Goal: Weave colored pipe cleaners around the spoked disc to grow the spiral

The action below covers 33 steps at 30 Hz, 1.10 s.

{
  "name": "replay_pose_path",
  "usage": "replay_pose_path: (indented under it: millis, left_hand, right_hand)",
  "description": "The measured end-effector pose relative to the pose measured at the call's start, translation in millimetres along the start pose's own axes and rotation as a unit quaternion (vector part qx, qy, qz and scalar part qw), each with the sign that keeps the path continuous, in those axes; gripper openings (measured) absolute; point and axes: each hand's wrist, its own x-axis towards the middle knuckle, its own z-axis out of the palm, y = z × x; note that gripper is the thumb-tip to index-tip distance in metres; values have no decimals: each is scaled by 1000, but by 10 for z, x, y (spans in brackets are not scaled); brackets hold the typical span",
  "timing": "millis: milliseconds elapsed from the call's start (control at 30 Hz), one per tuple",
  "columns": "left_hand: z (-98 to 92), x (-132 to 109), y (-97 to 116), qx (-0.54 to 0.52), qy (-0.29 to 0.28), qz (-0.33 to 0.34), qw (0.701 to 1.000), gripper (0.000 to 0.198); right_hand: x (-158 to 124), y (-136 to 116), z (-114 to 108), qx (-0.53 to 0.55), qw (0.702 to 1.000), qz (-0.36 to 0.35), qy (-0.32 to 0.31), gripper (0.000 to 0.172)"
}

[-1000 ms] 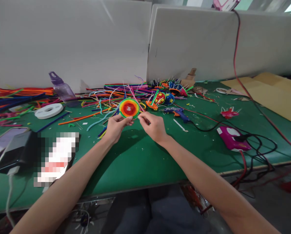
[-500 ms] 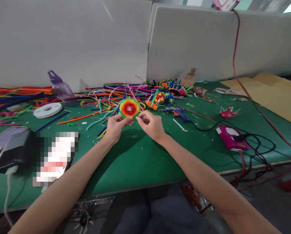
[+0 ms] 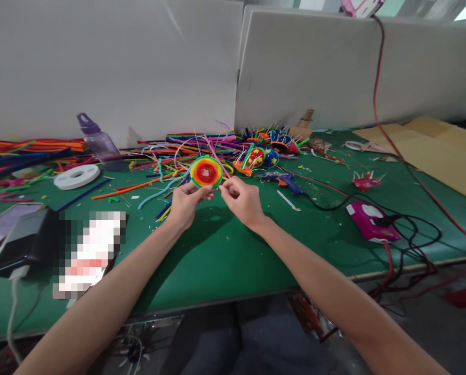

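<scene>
A round disc of coiled pipe cleaners (image 3: pixel 206 172), with red, orange, yellow and green rings and a pale centre, is held above the table. My left hand (image 3: pixel 186 204) pinches its lower left edge between thumb and fingers. At the lower right rim, my right hand (image 3: pixel 242 200) is closed, its thumb and forefinger pressed together; whatever lies between them is too small to make out. Behind the disc lies a heap of loose coloured pipe cleaners (image 3: pixel 178 147). A blue glue gun (image 3: pixel 285 181) rests to the right of my right hand.
On the left are a purple bottle (image 3: pixel 100 143), a white spool (image 3: pixel 76 177) and a phone (image 3: pixel 94 252). Starry decorated pieces (image 3: pixel 256 156) lie behind the glue gun. A magenta power socket (image 3: pixel 371 221) with tangled cables sits at right, near the table's (image 3: pixel 233 265) front edge.
The disc has shifted very slightly left and up in my left hand. My right fingertips have come a little away from its rim.
</scene>
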Motion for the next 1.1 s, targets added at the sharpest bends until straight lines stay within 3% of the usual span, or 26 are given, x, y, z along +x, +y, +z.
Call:
replay_pose_path:
  millis: [167,267,367,433,500,567,667,800,933,1100]
  left_hand:
    - [-40,19,-11,23,-2,-1,1000,20]
    - [-68,19,-17,29,-8,-6,1000,21]
    - [-79,12,-8,21,-6,-13,1000,22]
    - [-76,8,1,17,-1,-20,1000,22]
    - [-72,7,6,11,4,-29,1000,23]
    - [-69,6,3,2,8,-40,999,24]
    - [-68,6,-11,-9,8,-56,998,24]
    - [-73,15,-24,-22,18,-69,997,24]
    - [-87,35,-19,-42,26,-81,996,22]
    - [-87,35,3,-66,21,-103,992,22]
  right_hand:
    - [38,19,-70,21,1000,5,-4,23]
    - [188,185,-323,-25,997,29,64,31]
    - [356,487,-685,-177,970,107,128,27]
    - [408,700,-884,-303,933,176,87,27]
    - [395,870,-994,-395,888,236,-2,46]
    - [343,979,-1018,-432,850,298,-53,64]
    - [271,1043,-982,-451,829,321,-81,75]
    - [257,1037,-980,-411,852,319,-65,63]
    - [278,941,-1014,-345,890,296,41,48]
    - [260,729,-868,-242,951,97,169,39]
